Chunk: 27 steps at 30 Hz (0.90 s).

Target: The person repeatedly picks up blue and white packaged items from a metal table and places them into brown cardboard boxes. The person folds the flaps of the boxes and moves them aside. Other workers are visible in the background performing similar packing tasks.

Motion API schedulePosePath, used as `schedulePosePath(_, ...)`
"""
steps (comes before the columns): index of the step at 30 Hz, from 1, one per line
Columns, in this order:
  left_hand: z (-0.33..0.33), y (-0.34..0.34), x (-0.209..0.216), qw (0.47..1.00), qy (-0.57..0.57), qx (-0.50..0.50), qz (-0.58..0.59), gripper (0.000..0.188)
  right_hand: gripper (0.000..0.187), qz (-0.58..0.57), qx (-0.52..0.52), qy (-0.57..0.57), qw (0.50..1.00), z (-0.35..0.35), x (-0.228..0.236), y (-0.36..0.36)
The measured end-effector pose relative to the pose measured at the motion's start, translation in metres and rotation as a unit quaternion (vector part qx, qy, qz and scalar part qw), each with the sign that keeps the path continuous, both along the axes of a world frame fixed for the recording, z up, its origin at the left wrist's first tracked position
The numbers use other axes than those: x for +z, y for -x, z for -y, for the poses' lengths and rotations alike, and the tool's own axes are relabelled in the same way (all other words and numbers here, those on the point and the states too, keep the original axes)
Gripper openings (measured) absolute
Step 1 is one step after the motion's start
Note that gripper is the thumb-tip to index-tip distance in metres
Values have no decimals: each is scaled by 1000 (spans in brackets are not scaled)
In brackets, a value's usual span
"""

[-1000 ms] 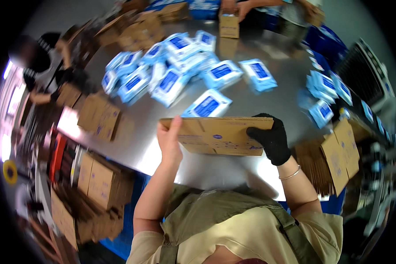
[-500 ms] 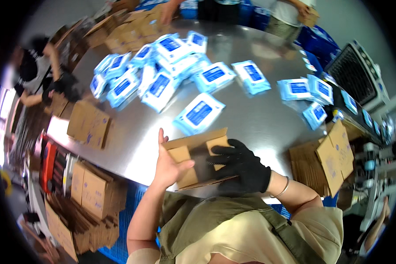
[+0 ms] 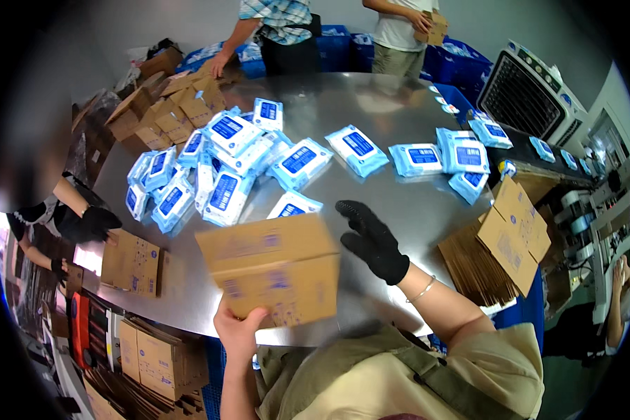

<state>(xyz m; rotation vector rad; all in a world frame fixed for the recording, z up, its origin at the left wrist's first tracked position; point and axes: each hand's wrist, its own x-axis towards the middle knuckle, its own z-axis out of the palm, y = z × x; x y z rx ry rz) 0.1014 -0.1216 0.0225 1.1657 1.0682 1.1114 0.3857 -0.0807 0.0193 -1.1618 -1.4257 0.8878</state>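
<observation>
Head view: one brown carton [image 3: 280,273] is held on the near side of the pile [image 3: 234,150] of blue-and-white packets. The bare left hand [image 3: 236,329] has its fingers clamped on the carton's near edge, thumb on the printed face. The gloved right hand [image 3: 376,246] is empty, just right of the carton, fingers and thumb apart.

The pile's packets overlap too much for an exact count. One packet [image 3: 357,150] lies singly to its right; another [image 3: 294,204], on its near side, is partly hidden by the held carton. Farther right are at least four overlapping packets [image 3: 462,157]. Nearer the wearer, right of the pile, one stack of flattened cartons [image 3: 486,259] is too dense to count. Left of the pile, a co-worker's gloved hand [image 3: 96,224] is at one carton [image 3: 131,262] on the surface [image 3: 399,217]. Two people [image 3: 285,35] stand beyond the pile.
</observation>
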Motion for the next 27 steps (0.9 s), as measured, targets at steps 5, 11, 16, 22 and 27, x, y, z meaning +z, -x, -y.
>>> schedulePosePath(5,29,27,-158,923,234,65,300,33,47,365,150,122,911,-30,9,93)
schedulePosePath(11,-14,73,-16,969,38,207,-127,35,44,439,306,82,841,-34,-1,170)
schedulePosePath(16,-1,65,-7,897,78,149,-409,23,68,286,307,116,900,-139,-3,31)
schedulePosePath(22,-22,73,-33,912,95,155,-368,21,85,771,-216,1,599,-205,-82,-292)
schedulePosePath(27,-23,65,-19,917,117,144,-352,22,86,646,-135,307,686,-196,-31,-260)
